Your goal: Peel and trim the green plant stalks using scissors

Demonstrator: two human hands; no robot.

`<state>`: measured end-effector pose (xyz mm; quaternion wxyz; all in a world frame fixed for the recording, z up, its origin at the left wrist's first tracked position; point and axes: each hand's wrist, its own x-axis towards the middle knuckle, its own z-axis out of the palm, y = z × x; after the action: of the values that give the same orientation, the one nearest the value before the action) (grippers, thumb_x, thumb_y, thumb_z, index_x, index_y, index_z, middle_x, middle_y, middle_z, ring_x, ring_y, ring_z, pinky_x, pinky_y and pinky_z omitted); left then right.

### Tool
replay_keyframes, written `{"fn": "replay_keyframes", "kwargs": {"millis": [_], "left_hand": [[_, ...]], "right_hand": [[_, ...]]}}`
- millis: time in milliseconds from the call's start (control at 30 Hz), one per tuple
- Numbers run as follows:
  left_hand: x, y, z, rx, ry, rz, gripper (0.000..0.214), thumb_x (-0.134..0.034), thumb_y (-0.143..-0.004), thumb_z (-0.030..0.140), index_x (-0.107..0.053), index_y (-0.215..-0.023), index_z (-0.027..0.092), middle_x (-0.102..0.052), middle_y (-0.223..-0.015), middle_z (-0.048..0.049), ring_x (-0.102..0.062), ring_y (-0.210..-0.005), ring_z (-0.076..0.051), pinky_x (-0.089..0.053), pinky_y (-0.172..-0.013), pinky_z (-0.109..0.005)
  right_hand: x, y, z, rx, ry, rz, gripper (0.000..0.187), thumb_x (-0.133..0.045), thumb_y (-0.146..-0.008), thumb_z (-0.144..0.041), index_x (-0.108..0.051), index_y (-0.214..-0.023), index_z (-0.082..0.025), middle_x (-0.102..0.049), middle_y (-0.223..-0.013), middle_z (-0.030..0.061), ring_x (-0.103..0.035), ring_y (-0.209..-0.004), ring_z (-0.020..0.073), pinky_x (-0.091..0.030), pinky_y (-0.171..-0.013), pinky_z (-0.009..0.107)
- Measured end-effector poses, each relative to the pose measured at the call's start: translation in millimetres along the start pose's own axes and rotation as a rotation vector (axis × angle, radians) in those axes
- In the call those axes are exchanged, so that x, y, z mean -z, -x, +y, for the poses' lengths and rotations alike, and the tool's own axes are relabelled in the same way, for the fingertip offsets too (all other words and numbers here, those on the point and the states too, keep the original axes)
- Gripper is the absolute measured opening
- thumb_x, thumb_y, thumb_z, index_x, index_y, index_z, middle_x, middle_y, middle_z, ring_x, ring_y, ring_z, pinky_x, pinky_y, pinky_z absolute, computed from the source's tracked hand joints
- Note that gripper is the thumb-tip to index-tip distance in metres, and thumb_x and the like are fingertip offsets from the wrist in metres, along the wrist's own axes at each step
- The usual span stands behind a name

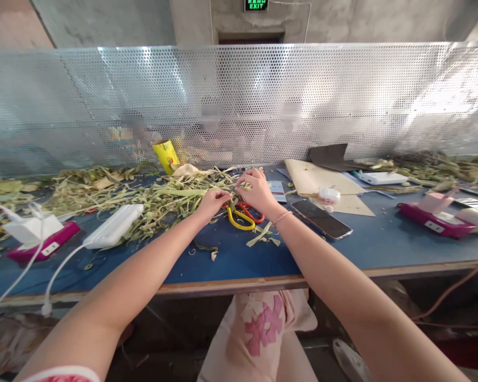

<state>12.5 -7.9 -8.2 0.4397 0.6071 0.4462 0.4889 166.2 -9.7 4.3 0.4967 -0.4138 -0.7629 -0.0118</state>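
Observation:
Both arms reach over the blue table to a heap of dried green plant strips (171, 193). My left hand (214, 204) is closed in a pinch at the heap's right side. Close beside it, my right hand (257, 189) has thumb and fingertips drawn together, also closed. Whatever lies between the fingertips is too small to make out. Just below the hands lie scissors with a yellow handle (241, 220) and a red-orange handle (258, 213); their blades are hidden under hands and strips. Pale strip scraps (262, 235) lie by the handles.
A phone (322, 218), a white earbud case (329, 196) and cardboard sheets (322, 178) lie to the right. At left are a white power bank (115, 225) and a magenta power strip (43, 246) with cables. A yellow tube (165, 155) stands tilted before a perforated metal screen (255, 95).

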Motion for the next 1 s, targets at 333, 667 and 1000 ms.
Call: {"fn": "replay_keyframes", "kwargs": {"millis": [333, 667, 1000], "left_hand": [[-1.7, 1, 1, -0.098, -0.054, -0.014, 0.012, -0.061, -0.068, 0.025, -0.054, -0.065, 0.015, -0.051, -0.055, 0.0041, -0.047, -0.048, -0.007, -0.04, -0.05, -0.021], [-4.4, 4, 5, -0.078, -0.093, 0.014, 0.008, -0.056, -0.07, 0.018, -0.051, -0.064, 0.015, -0.051, -0.054, 0.0036, -0.047, -0.047, -0.007, -0.04, -0.049, -0.02], [-8.0, 7, 11, 0.145, 0.091, 0.041, 0.01, -0.054, -0.07, 0.015, -0.052, -0.06, 0.014, -0.054, -0.056, 0.0009, -0.051, -0.053, -0.008, -0.042, -0.051, -0.02]], "right_hand": [[-8, 5, 1, -0.041, 0.066, -0.195, 0.01, -0.058, -0.074, -0.022, -0.068, -0.076, -0.02, -0.053, -0.092, 0.006, -0.048, -0.092, 0.0194, -0.03, -0.094, 0.04], [-5, 4, -4, -0.002, -0.02, -0.216, 0.01, -0.052, -0.073, -0.013, -0.061, -0.072, -0.017, -0.056, -0.083, 0.006, -0.051, -0.082, 0.0165, -0.039, -0.081, 0.031], [-1, 4, -9, -0.027, -0.022, -0.197, 0.013, -0.049, -0.073, -0.011, -0.061, -0.068, -0.016, -0.056, -0.079, 0.0053, -0.051, -0.075, 0.0139, -0.041, -0.073, 0.025]]}}
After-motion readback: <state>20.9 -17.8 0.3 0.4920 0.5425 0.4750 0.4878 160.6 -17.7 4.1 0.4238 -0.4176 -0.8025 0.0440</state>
